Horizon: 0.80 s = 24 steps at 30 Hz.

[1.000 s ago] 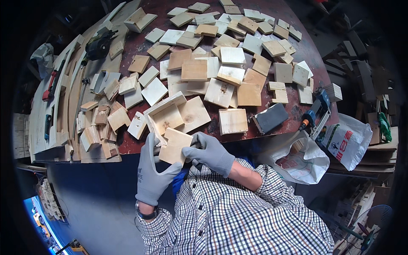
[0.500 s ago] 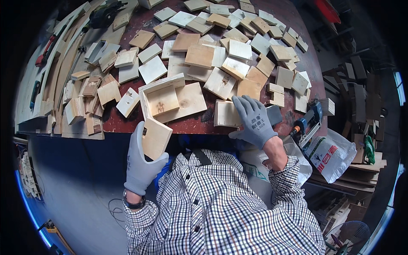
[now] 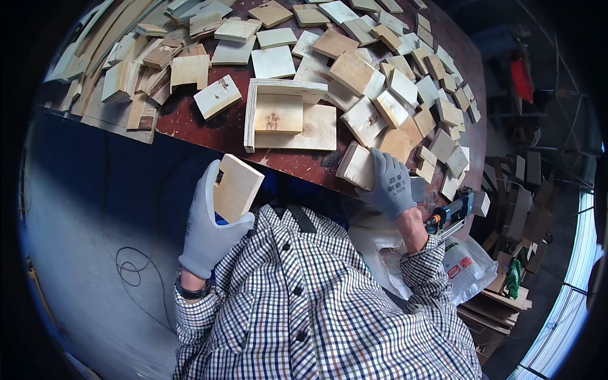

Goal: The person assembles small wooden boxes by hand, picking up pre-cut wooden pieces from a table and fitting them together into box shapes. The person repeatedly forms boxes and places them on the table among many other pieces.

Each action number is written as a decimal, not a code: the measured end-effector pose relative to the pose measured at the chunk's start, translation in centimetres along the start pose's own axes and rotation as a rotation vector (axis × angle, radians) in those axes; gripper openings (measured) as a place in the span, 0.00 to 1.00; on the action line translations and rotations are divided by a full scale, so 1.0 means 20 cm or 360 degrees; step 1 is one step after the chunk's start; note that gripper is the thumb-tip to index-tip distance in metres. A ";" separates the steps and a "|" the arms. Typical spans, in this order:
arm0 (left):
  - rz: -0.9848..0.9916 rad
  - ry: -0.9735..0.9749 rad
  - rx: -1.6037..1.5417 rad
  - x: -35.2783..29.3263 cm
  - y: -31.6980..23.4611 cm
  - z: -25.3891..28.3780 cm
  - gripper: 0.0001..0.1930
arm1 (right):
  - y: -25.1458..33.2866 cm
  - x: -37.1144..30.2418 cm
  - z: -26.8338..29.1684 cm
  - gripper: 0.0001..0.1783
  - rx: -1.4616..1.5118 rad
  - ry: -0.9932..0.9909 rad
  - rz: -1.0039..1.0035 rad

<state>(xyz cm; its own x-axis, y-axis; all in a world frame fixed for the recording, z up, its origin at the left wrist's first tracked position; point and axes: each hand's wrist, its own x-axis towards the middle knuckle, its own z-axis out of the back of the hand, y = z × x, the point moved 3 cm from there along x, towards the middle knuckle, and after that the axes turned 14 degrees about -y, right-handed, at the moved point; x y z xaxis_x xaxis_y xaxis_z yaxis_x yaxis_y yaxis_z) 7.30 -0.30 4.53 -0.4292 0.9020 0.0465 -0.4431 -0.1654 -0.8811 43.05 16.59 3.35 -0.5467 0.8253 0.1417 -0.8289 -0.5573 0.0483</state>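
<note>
My left hand [image 3: 212,218], in a grey work glove, grips a pale wooden block [image 3: 239,187] with a dark notch in its left edge, held off the table's front edge. My right hand [image 3: 391,183], gloved alike, is closed on the right end of a wooden piece [image 3: 356,166] at the table edge; the fingertips are partly hidden. Between the hands, farther back, an L-shaped wooden frame [image 3: 250,120] stands on edge around a small block [image 3: 278,114], with a flat board [image 3: 323,126] under it.
Many loose wooden blocks [image 3: 273,62] cover the dark red table [image 3: 196,142]. A blue and orange air tool [image 3: 453,209] lies at the right edge, above a white plastic bag [image 3: 472,269]. Scrap boards [image 3: 500,307] are stacked on the right. A thin cable [image 3: 136,266] curls on the floor.
The view has turned, so the table appears tilted. My right fingers, earlier stretched over the wooden piece, are now curled at its end. My left hand still holds its block, now farther from the frame.
</note>
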 end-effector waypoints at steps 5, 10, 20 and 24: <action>0.0056 -0.0016 0.0008 0.01 0.03 0.03 0.51 | 0.02 -0.01 0.01 0.54 0.0019 -0.0036 0.0052; 0.0032 -0.0001 0.0012 0.01 0.03 0.03 0.52 | -0.01 -0.02 0.00 0.55 0.0072 -0.0027 0.0151; 0.0125 0.0091 -0.0055 -0.03 0.04 0.00 0.53 | 0.03 -0.01 0.07 0.53 0.0112 -0.0032 0.0244; 0.0100 0.0119 0.0014 -0.01 0.01 0.01 0.53 | -0.01 -0.04 0.01 0.54 0.0098 -0.0042 0.0224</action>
<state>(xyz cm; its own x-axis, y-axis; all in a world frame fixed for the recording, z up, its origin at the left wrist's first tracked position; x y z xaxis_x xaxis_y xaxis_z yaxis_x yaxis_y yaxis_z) 7.20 -0.57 4.39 -0.3964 0.9170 -0.0443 -0.4244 -0.2258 -0.8769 43.65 16.05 3.48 -0.6527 0.7365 0.1775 -0.7352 -0.6724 0.0865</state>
